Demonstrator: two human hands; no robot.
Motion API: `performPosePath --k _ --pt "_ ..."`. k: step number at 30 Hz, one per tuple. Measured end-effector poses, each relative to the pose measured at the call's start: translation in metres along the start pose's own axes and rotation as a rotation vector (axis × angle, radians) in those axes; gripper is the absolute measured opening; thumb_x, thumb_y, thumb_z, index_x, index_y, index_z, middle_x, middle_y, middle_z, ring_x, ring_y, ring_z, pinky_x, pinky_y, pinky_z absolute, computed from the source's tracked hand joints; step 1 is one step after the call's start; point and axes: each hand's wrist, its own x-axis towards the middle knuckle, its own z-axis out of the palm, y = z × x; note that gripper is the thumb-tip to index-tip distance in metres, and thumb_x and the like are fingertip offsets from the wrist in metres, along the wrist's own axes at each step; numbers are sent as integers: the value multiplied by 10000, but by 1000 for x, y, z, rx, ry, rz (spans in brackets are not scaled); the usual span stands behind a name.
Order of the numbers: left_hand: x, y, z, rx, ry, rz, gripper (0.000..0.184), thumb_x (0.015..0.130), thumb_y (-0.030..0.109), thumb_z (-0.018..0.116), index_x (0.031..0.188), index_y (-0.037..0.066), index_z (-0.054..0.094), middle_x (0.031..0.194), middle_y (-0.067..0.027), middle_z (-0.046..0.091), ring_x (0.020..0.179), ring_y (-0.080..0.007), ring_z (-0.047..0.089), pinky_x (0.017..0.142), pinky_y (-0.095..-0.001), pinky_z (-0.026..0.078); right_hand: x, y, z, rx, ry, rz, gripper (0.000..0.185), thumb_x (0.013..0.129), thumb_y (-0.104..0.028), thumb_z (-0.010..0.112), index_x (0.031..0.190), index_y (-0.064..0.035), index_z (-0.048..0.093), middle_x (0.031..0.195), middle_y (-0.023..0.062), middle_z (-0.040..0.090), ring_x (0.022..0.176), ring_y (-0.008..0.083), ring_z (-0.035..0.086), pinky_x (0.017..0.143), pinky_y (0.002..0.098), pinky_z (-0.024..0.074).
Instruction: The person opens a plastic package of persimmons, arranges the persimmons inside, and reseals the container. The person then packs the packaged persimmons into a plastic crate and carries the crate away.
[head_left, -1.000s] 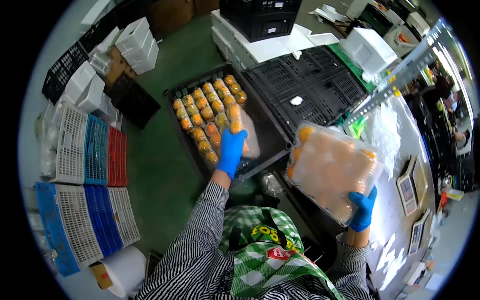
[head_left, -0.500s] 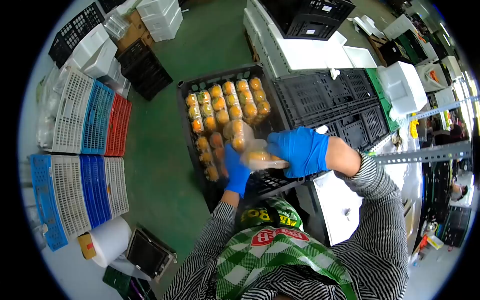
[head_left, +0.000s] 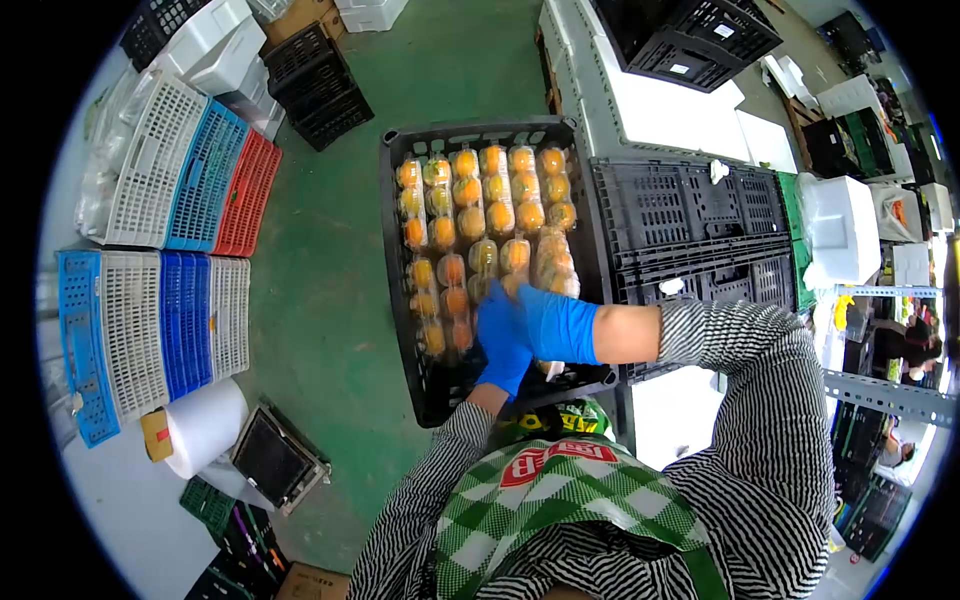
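My left hand (head_left: 503, 345), in a blue glove, reaches over the near part of a black plastic crate (head_left: 408, 375). Its fingers are blurred and partly covered at the lower end of a clear pack of orange fruit (head_left: 484, 260). Close against it, my right hand (head_left: 560, 325), also gloved in blue, is closed around the near end of another clear pack of orange fruit (head_left: 515, 257). The fingertips are hidden. A blurred pack (head_left: 556, 265) lies just beyond the right hand. Several more packs (head_left: 468, 192) stand in rows at the crate's far side.
Folded black crates (head_left: 690, 205) and white foam boxes (head_left: 670, 125) stand to the right. On the left are stacked colored baskets (head_left: 205, 175) and a white roll (head_left: 207, 425). Green floor (head_left: 320, 290) runs between them and the black crate.
My right hand, which held a tilted pack above the crate, has moved left and down beside my left hand. More packs now lie in the near rows. The view has shifted slightly.
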Motion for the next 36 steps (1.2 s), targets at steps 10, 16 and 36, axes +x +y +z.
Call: performPosePath --k 10,16,36 --pt "-7 14 -16 28 14 55 494 800 246 613 1158 -45 436 922 -221 587 853 -382 580 748 -449 460 -21 22 69 144 484 200 43 672 -179 595 702 -186 626 749 -55 593 791 178 581 662 338 402" --pt "-10 12 -11 -68 -79 74 564 827 271 591 1250 -46 393 1064 -263 541 973 -410 536 834 -465 431 -33 16 118 250 437 399 160 726 -171 588 847 -208 686 1162 48 553 1062 241 536 886 405 416" --pt "-68 -34 -99 -330 162 172 209 806 28 601 1011 -5 617 1046 -150 596 889 -255 613 760 -333 488 44 -95 198 3110 923 1692 699 838 -724 245 1117 -181 585 969 85 624 819 266 557 773 458 463"
